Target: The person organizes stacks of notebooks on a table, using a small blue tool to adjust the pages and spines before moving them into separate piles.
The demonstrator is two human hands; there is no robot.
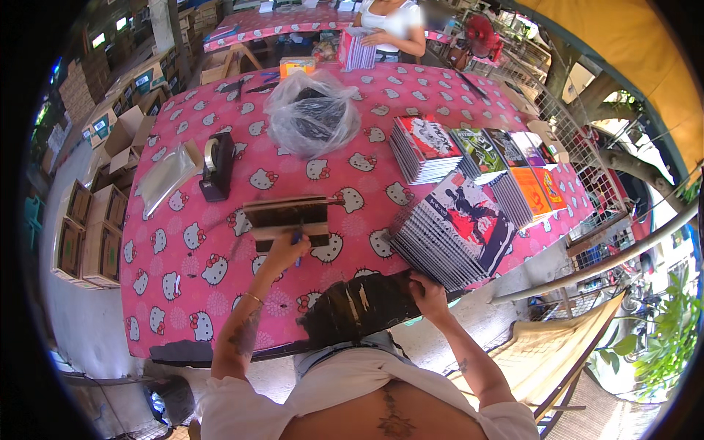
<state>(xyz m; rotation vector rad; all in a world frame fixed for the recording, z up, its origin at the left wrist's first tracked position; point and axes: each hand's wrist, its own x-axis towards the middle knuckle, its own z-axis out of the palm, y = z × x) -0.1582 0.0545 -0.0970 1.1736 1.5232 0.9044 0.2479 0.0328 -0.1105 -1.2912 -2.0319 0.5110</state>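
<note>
My left hand (286, 251) is closed around a small blue-handled tool (297, 237), whose kind I cannot make out. It is over the near edge of a flat dark piece with pale brown strips (286, 213) lying on the table. My right hand (427, 295) is at the table's near edge with its fingers curled; whatever is in them is hidden. Beside it rises a large stack of booklets (458, 231) with a red, black and white cover. A torn black patch (352, 312) covers the table edge between my arms.
The table (213, 242) wears a pink cartoon-cat cloth. On it are a black tape dispenser (217, 167), clear plastic sleeves (167, 176), a plastic bag (312, 114) and more booklet stacks (427, 147). Cardboard boxes (92, 231) stand at left. Across the table, a person (392, 29) holds booklets.
</note>
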